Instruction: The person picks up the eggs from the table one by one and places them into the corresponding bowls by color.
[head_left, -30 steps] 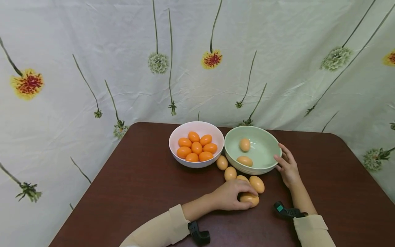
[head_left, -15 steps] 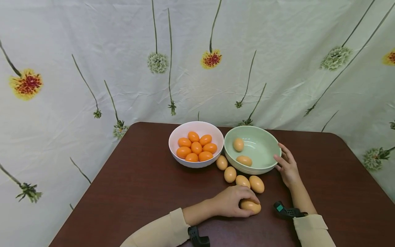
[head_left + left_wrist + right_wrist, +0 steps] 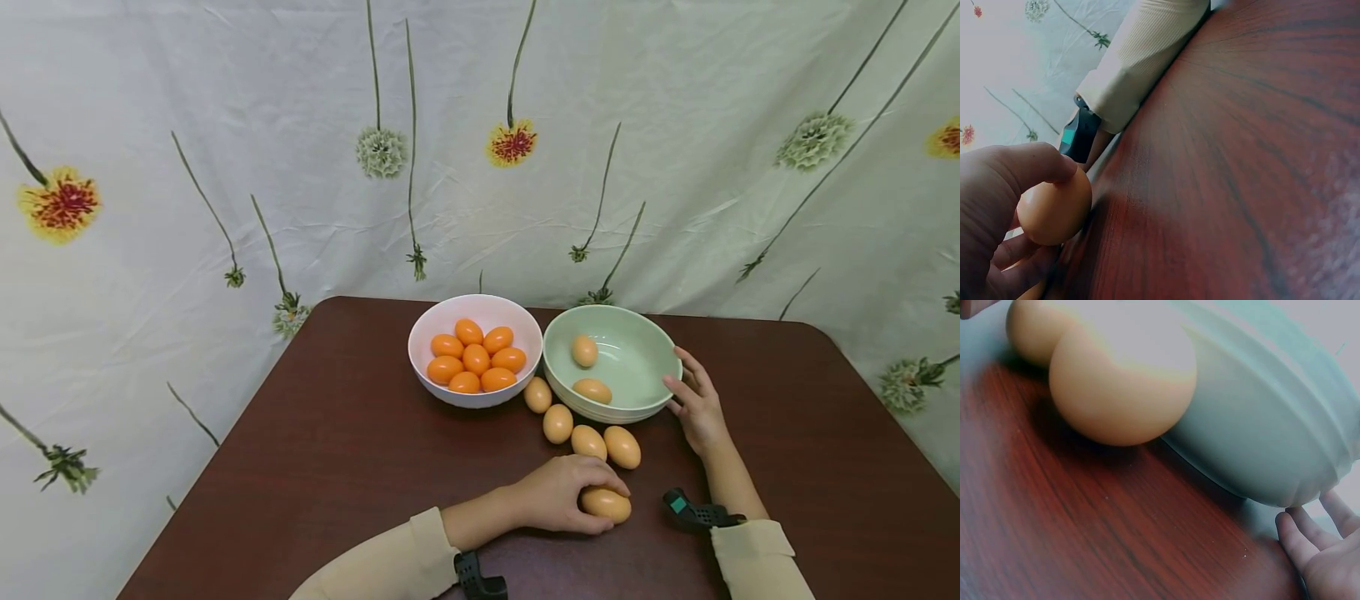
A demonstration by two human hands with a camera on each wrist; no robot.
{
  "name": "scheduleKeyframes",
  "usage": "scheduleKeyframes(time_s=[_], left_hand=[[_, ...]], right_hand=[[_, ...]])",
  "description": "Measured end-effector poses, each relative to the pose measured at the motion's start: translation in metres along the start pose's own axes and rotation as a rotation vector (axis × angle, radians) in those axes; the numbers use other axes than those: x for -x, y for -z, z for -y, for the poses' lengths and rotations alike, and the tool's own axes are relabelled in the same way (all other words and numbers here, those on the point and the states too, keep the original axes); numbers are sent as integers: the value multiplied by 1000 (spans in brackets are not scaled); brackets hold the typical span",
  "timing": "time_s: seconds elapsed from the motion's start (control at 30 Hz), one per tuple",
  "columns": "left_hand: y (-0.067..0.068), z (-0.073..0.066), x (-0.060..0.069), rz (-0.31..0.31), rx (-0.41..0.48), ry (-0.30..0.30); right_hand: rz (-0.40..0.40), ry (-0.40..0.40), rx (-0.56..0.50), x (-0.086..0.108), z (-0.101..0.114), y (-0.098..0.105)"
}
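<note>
My left hand [image 3: 558, 493] grips a tan egg [image 3: 606, 505] between thumb and fingers, low over the table; in the left wrist view the thumb lies on top of this egg [image 3: 1057, 209]. My right hand [image 3: 701, 407] rests its spread, fairly straight fingers against the right side of a green bowl [image 3: 645, 367]. The right wrist view has the fingertips [image 3: 1297, 540] touching the bowl's outer wall [image 3: 1235, 425]. Inside the bowl lie two tan eggs, one at the back [image 3: 584, 351] and one at the front [image 3: 592, 391].
Several loose tan eggs, including one at the right [image 3: 622, 447], line the table in front of the bowls. A pink-white bowl [image 3: 420, 342] holding several orange eggs [image 3: 476, 359] stands left of the green one. The brown table [image 3: 315, 467] meets a flowered cloth [image 3: 300, 150] behind.
My left hand has drawn back slightly toward the near edge with the egg, away from the loose eggs. The rear egg in the green bowl has rolled a little left. My right hand keeps its place.
</note>
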State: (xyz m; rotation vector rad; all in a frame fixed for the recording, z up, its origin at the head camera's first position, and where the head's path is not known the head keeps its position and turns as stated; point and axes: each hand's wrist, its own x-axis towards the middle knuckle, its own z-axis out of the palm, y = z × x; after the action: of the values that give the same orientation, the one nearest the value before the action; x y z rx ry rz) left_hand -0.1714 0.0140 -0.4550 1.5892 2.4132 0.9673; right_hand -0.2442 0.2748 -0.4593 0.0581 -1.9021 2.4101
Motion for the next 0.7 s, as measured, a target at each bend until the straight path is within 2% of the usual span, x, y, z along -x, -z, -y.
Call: scheduleKeyframes(time_s=[0.7], left_hand=[[-1, 3, 1, 37, -11, 39]], right_hand=[[-12, -9, -5, -1, 0, 0]])
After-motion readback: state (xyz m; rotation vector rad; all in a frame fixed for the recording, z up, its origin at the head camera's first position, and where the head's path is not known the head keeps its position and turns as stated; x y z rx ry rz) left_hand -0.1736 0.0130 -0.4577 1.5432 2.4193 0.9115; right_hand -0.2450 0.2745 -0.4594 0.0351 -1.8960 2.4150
